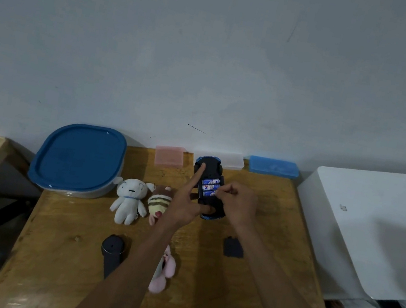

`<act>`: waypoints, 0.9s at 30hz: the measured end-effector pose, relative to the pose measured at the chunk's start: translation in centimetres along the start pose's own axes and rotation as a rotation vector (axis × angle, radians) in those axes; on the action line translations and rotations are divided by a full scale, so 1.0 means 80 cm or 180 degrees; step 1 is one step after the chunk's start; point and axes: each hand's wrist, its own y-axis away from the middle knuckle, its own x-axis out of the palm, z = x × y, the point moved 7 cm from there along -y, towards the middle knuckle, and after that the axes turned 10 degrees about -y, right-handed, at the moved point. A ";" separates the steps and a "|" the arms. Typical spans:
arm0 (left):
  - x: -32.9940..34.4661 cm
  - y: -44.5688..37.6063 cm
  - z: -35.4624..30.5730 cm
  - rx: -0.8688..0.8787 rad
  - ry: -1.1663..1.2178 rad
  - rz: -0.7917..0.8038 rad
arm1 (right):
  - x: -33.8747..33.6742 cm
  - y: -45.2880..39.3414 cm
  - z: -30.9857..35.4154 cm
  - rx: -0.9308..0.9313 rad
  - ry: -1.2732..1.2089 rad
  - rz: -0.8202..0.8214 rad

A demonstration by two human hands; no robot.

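Observation:
A blue toy car (pixel 209 169) lies upside down on the wooden table (pixel 68 233), its battery bay open with three blue-and-white batteries (pixel 210 187) inside. My left hand (pixel 188 202) holds the car, index finger stretched along its underside and thumb at its near end. With curled fingers, my right hand (pixel 238 203) pinches at the nearest battery. The black battery cover (pixel 233 247) lies on the table near my right forearm.
A blue-lidded container (pixel 79 159) stands at the back left. A white plush (pixel 130 199), a striped plush (pixel 159 203) and a pink plush (pixel 163 271) lie left of the car, with a black cylinder (pixel 111 253). Pink (pixel 169 156), clear (pixel 233 160) and blue cases (pixel 274 167) line the wall. A white surface (pixel 374 224) is right.

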 end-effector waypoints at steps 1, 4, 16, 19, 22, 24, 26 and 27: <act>0.001 -0.001 0.002 -0.0033 0.0007 0.0023 | 0.000 -0.002 -0.003 0.0028 -0.0026 0.0040; 0.001 -0.004 0.005 -0.0124 0.0025 0.0086 | -0.011 0.001 -0.018 0.0104 -0.0432 -0.0106; 0.017 -0.002 0.035 -0.0289 -0.0073 0.0296 | -0.031 0.042 -0.164 0.1134 -0.0210 -0.0890; 0.022 -0.002 0.040 -0.0264 -0.0105 0.0325 | -0.029 0.054 -0.183 0.1310 0.0094 -0.0905; 0.027 -0.001 0.049 -0.0354 -0.0070 0.0368 | -0.025 0.066 -0.199 0.1347 0.0624 -0.0826; 0.029 0.000 0.053 -0.0382 -0.0074 0.0402 | -0.021 0.073 -0.207 0.1295 0.0814 -0.0753; 0.031 0.002 0.057 -0.0395 -0.0048 0.0424 | -0.020 0.078 -0.209 0.1214 0.0808 -0.0722; 0.031 0.003 0.060 -0.0415 -0.0030 0.0424 | -0.020 0.079 -0.208 0.1185 0.0804 -0.0711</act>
